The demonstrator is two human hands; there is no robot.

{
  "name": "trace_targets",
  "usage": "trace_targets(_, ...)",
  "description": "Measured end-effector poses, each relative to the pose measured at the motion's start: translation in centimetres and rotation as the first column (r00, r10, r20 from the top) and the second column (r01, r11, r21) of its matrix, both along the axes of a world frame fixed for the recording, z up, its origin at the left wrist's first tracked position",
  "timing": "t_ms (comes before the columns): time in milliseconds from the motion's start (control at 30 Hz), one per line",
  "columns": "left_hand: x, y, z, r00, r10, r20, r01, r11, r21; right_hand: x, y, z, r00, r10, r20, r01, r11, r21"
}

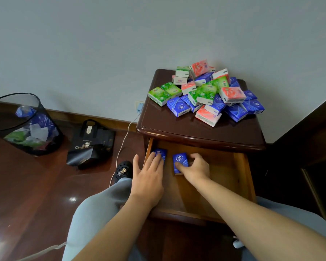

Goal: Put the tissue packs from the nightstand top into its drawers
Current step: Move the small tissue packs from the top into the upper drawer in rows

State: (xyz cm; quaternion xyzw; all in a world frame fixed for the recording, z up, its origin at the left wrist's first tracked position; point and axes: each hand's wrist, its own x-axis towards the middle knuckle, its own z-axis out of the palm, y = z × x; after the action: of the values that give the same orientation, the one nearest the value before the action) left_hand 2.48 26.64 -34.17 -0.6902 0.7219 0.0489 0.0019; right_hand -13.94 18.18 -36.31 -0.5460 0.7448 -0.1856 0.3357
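A heap of several blue, green and pink tissue packs (205, 93) lies on the dark wooden nightstand top (177, 125). Below it the top drawer (239, 178) stands pulled out. Two blue packs lie inside at its back left. My left hand (149, 176) reaches in with straight fingers resting on the left blue pack (161, 153). My right hand (195, 169) grips the second blue pack (179, 160), thumb on its top and fingers curled round its right side.
A black mesh waste bin (24, 125) with rubbish stands on the wooden floor at the left. A black paper bag (90, 144) and a white cable (123, 140) lie between it and the nightstand. My knees and a black shoe (123, 170) are below.
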Motion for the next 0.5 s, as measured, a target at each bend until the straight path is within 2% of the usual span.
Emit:
trace_targets(133, 0.4, -0.4, -0.9, 0.993, -0.048, 0.104, 0.04, 0.996, 0.08, 0.8, -0.5, -0.3, 0.997, 0.068, 0.042, -0.066, 0.996, -0.052)
trace_targets(267, 0.4, -0.4, -1.2, 0.991, -0.063, 0.12, 0.051, 0.994, 0.099, 1.3, -0.9, -0.9, 0.985, 0.157, 0.064, -0.15, 0.983, -0.104)
trace_targets(400, 0.2, -0.5, -1.1, 0.988, -0.068, 0.136, 0.053, 0.993, 0.11, 1.5, -1.3, -1.2, 0.975, 0.147, 0.168, -0.136, 0.988, -0.076)
trace_targets(500, 0.0, -0.5, -0.9, 0.99, -0.062, 0.13, 0.046, 0.991, 0.122, 1.5, -1.5, -1.2, 0.969, 0.159, 0.189, -0.149, 0.987, -0.064)
